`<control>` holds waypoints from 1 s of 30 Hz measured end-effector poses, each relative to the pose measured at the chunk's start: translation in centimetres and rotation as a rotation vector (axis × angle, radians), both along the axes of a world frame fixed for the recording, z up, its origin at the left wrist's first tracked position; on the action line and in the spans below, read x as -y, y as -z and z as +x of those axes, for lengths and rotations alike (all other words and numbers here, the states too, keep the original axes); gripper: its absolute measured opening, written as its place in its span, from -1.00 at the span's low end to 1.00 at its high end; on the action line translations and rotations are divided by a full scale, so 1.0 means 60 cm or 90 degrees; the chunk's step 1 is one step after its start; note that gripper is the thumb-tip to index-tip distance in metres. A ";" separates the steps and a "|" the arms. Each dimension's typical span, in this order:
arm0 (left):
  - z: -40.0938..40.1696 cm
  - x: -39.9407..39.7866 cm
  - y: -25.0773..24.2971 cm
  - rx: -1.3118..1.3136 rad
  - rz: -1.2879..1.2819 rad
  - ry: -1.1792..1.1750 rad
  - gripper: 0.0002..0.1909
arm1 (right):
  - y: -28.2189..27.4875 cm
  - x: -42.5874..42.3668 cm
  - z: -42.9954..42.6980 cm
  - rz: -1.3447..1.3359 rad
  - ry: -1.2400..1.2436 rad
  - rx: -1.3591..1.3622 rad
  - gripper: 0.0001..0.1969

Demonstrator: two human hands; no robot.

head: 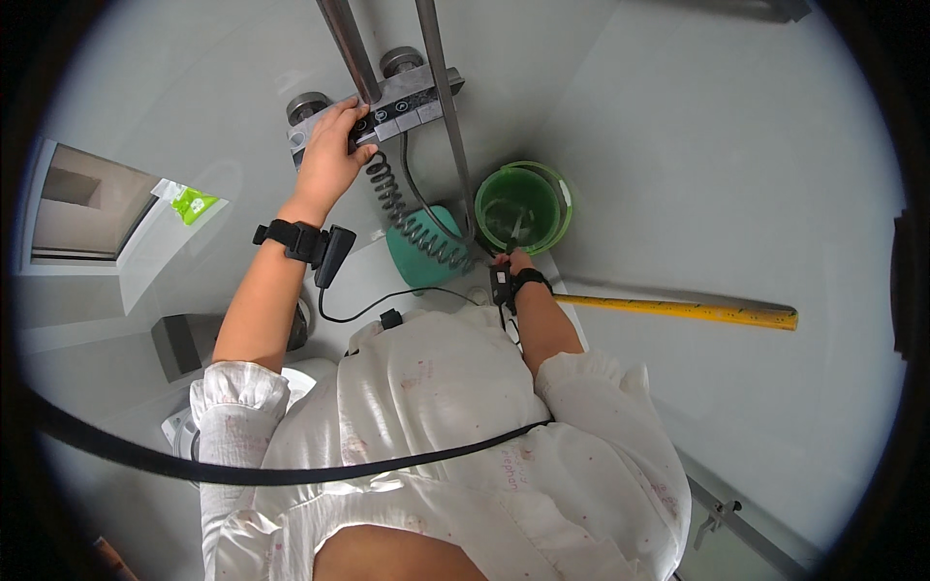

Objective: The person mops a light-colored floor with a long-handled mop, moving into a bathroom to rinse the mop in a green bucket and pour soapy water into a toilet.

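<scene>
My left hand [336,145] rests on the left end of a grey shower mixer [410,109] on the wall, fingers over its upper part and thumb lower down. Piano-style keys and two round knobs are on the mixer. Low in front of me, my right hand [517,261] grips a dark spray nozzle [513,242], partly hidden by the fingers. A thin jet of water seems to leave it into a green bucket [501,181] with water inside. A black coiled hose [414,221] hangs from near my left thumb toward my right hand.
A green plastic stool [423,250] stands left of the bucket. A yellow pole [683,309] extends right from beside my right wrist. Metal shower pipes [447,94] rise by the mixer. On the windowsill at left lies a green-and-white packet [192,203]. Cables hang from my wrist devices.
</scene>
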State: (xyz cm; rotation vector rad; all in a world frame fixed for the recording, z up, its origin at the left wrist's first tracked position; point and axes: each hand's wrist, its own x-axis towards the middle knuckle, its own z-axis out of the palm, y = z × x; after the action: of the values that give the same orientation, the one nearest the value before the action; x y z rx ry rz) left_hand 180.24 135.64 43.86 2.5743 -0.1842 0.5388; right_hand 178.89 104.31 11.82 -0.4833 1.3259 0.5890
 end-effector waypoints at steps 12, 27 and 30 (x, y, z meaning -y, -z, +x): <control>0.011 0.017 -0.007 0.027 0.011 0.018 -0.46 | -0.050 0.006 -0.012 -0.014 -0.115 0.103 -0.80; 0.000 0.019 -0.003 0.054 0.159 0.001 -0.37 | -0.053 -0.003 -0.012 -0.062 -0.274 0.132 -0.74; 0.001 0.023 -0.004 0.039 0.165 -0.003 -0.36 | -0.053 0.001 -0.016 -0.073 -0.307 0.160 -0.71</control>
State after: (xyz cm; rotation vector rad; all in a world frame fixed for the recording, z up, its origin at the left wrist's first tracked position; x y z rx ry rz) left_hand 180.33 134.24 44.11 2.8109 -0.2864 0.6327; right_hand 177.92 104.26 15.01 -0.9541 1.0065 0.8209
